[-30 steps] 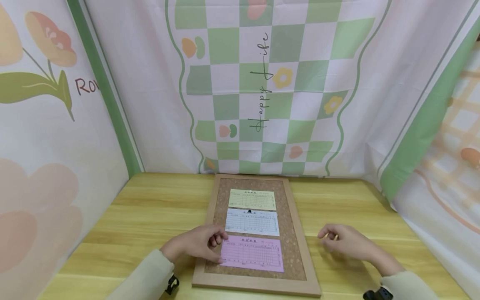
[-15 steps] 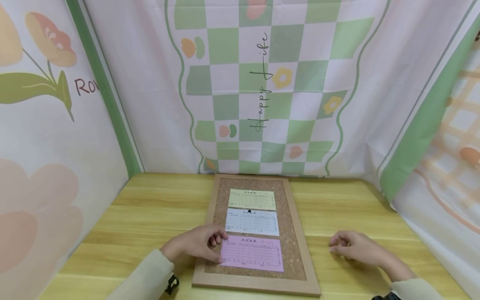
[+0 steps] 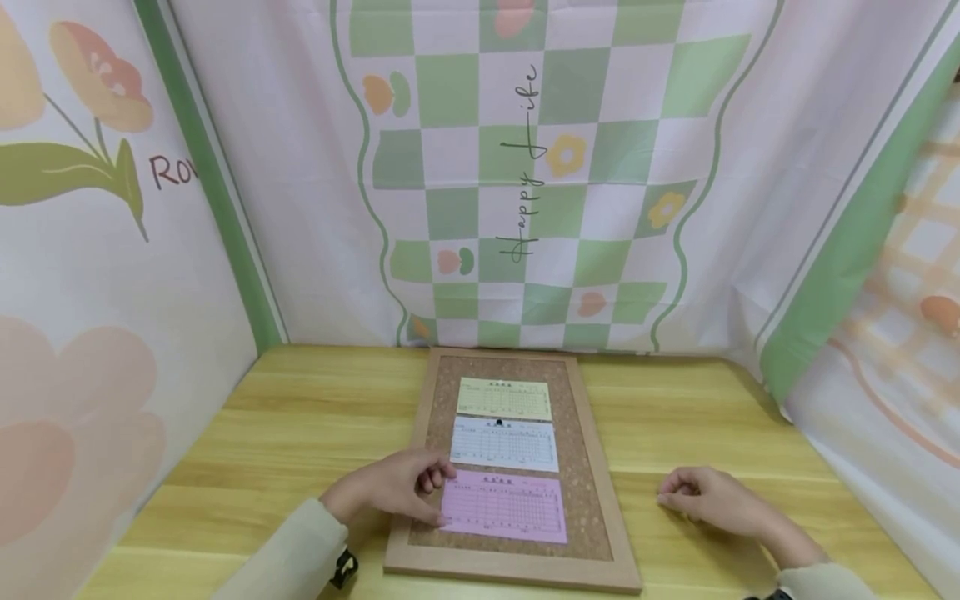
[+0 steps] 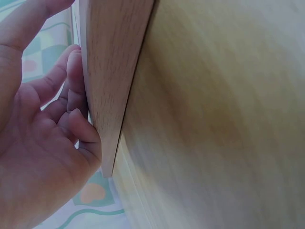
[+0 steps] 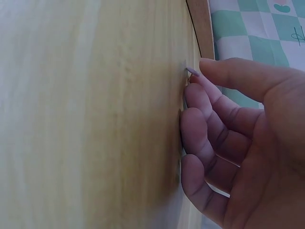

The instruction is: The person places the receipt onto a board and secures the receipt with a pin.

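Observation:
On a framed cork board (image 3: 592,500) lie a yellow slip (image 3: 504,400), a light-blue slip (image 3: 504,446) and a pink slip (image 3: 504,507), one below another. A small black pin (image 3: 499,422) sits at the top of the blue slip. My left hand (image 3: 393,486) rests on the board's left side, thumb and index finger spread and touching the pink slip's left corners. To the right of the board, my right hand (image 3: 720,500) is low at the table. In the right wrist view its thumb and index fingertip pinch a small flat grey piece (image 5: 192,71), too little shown to name.
The board lies on a wooden table (image 3: 315,400), its far end near the back curtain (image 3: 555,208). Bare tabletop extends on both sides of the board. Printed curtains close in the left and right sides.
My right hand has moved a little to the right, away from the board, and then stayed about there. The left hand and the slips have kept their places.

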`<state>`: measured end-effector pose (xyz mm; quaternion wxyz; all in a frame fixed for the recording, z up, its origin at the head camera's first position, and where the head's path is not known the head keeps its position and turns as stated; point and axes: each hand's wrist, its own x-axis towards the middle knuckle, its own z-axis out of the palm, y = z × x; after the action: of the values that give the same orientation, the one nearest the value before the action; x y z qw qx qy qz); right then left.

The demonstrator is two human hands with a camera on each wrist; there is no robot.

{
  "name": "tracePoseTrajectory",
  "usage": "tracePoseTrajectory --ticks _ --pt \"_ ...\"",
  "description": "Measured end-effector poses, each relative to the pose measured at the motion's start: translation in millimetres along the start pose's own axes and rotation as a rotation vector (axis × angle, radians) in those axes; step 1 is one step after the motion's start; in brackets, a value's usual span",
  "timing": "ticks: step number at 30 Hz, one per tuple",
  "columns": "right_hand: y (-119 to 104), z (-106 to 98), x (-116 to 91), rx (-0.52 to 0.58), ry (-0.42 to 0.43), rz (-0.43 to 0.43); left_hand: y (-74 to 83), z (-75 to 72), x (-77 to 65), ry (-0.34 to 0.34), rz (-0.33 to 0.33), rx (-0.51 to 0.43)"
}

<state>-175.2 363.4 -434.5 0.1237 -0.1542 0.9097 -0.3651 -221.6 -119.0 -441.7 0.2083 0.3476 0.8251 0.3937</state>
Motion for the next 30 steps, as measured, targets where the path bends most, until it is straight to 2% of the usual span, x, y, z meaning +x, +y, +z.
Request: tracePoseTrajectory --ticks 9,20,30 --pt "2.8 1.3 1.8 -0.002 0.002 0.0 0.3 -0.1 -0.5 0.001 0.002 0.015" --pt "5.8 -0.6 3.5 0.004 -0.013 0.011 0.2 0.3 -0.8 -0.004 0.004 -0.019" --pt "1.7 -0.6 5.2 -0.043 0.025 0.054 0.2 0.4 -1.0 -0.012 0.007 -0.049"
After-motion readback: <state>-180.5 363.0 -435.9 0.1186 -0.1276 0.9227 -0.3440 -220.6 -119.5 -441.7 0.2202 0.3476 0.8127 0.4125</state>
